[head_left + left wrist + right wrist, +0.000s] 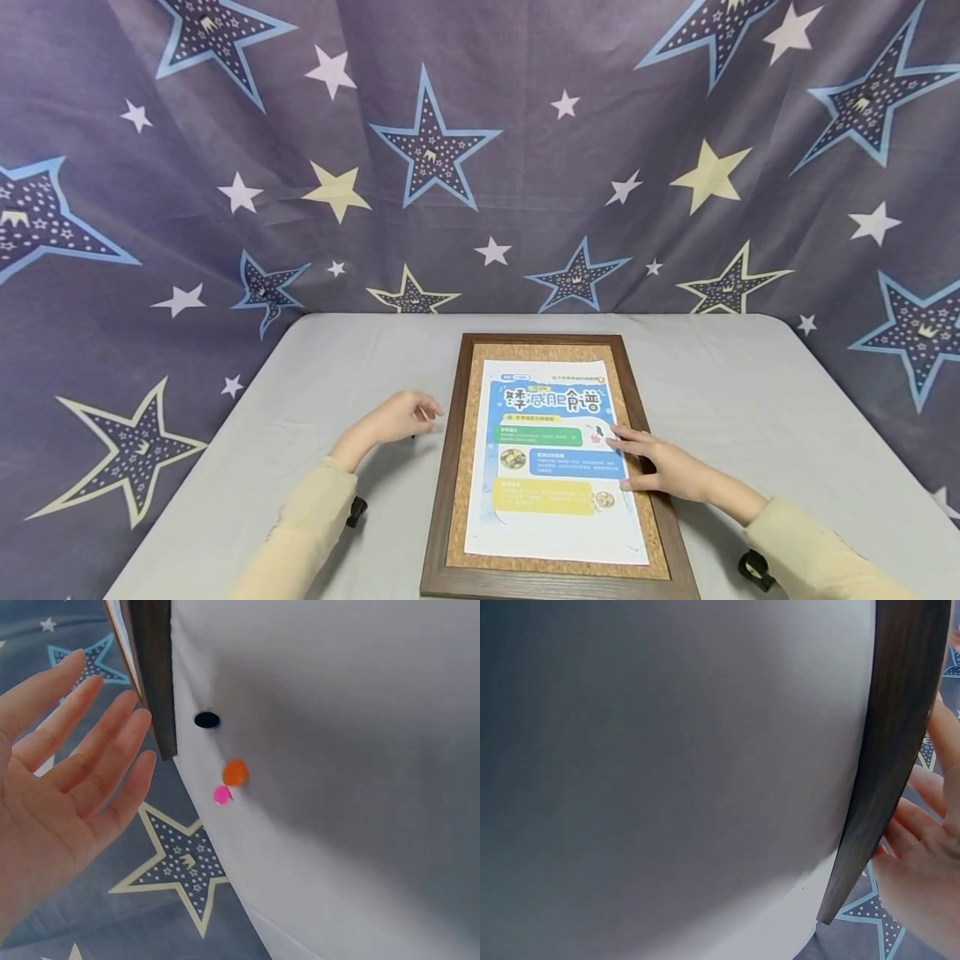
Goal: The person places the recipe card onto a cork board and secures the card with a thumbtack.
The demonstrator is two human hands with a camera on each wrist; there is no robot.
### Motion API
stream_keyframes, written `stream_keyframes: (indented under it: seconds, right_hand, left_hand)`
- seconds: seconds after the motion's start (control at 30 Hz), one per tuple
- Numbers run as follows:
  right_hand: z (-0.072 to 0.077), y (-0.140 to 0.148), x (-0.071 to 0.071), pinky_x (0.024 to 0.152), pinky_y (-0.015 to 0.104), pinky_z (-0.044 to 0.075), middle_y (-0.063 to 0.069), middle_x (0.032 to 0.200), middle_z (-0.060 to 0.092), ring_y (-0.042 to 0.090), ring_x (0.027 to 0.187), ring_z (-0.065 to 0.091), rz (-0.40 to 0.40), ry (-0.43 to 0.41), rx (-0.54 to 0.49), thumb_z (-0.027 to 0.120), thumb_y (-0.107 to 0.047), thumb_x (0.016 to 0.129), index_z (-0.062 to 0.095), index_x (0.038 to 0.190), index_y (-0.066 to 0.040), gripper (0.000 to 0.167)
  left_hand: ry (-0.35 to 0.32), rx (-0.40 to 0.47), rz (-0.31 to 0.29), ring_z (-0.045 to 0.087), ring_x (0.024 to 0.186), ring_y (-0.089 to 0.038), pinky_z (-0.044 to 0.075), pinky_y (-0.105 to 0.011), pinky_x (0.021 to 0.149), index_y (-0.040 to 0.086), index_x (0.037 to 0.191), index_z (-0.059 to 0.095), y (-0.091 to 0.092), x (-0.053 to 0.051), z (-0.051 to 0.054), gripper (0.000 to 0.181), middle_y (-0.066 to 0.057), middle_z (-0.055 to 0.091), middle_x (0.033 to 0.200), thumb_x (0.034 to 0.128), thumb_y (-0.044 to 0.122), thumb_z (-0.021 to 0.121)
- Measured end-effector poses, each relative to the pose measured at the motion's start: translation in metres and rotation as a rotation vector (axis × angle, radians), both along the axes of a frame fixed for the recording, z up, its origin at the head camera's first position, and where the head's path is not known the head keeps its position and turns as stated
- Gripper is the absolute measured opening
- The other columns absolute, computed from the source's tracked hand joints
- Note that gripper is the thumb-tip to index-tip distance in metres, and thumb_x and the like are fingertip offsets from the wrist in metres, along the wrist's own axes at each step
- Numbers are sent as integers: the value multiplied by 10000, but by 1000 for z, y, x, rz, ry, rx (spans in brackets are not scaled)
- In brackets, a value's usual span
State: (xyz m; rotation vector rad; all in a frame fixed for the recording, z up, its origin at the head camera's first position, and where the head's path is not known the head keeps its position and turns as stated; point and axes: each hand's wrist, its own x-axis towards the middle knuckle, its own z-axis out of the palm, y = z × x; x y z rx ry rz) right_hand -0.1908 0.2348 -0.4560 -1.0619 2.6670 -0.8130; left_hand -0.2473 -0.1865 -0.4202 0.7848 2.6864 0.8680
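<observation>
A printed sheet of paper (555,458) with blue, green and yellow blocks lies on a cork board (540,351) in a dark wooden frame. My right hand (667,468) touches the sheet's right edge, fingers spread and reaching over the frame's right side. My left hand (403,418) hovers just left of the frame with loosely bent fingers and nothing in it. In the left wrist view, a small black round piece (207,720), an orange one (235,772) and a pink one (222,795) lie on the table beside the frame; their exact kind is unclear.
A pale grey cloth covers the table (757,400). Behind it hangs a dark purple-grey curtain (525,192) printed with stars, which also runs along both sides. The frame's wooden side (900,712) stands out above the cloth in the right wrist view.
</observation>
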Motion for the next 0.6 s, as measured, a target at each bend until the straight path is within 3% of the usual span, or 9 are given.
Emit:
stream_keyframes:
  seconds: [0.3,0.6]
  right_hand:
    - [-1,0,0,879,552,336,280,1344,309,469,1195,294,-5,-1,0,604,-373,800,438,1256,63,652]
    - [-2,-1,-1,892,543,338,267,1356,302,454,1210,285,-12,-18,5,610,-362,800,431,1266,52,648]
  left_hand:
    - [11,-58,-25,571,837,-263,474,-358,750,-6,958,618,-9,6,-2,236,-118,622,926,736,57,666]
    - [1,-96,-2,549,855,-231,449,-369,777,21,948,624,-17,4,-9,246,-62,613,921,708,29,676]
